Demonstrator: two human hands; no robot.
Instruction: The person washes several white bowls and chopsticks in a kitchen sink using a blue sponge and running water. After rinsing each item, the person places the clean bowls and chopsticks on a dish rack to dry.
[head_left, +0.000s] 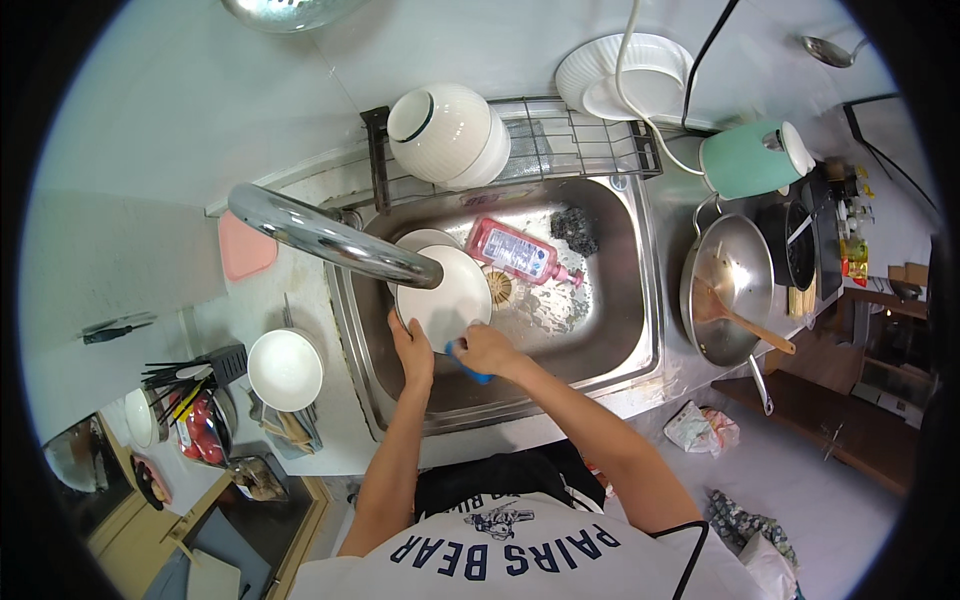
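Note:
My left hand (412, 346) grips the left rim of a white plate (450, 296) over the stainless steel sink (611, 337). In my right hand (484, 347) is a blue cleaning cloth or sponge (472, 369), at the plate's near right edge. Another white dish (427, 238) lies partly hidden under the plate. To the right of them a pink pump bottle (517, 251) rests on its side in the sink, beside the drain strainer (498, 288). A dark scouring pad (574, 230) sits near the sink's far wall. The chrome faucet (337, 240) arches above the plate.
Stacked white bowls (450, 135) and a large white plate (630, 75) occupy the wire rack (547, 142) behind the sink. Rightward stand a green kettle (750, 161) and a steel wok (735, 262) holding a wooden spatula (739, 319). A white bowl (285, 370) is on the left counter.

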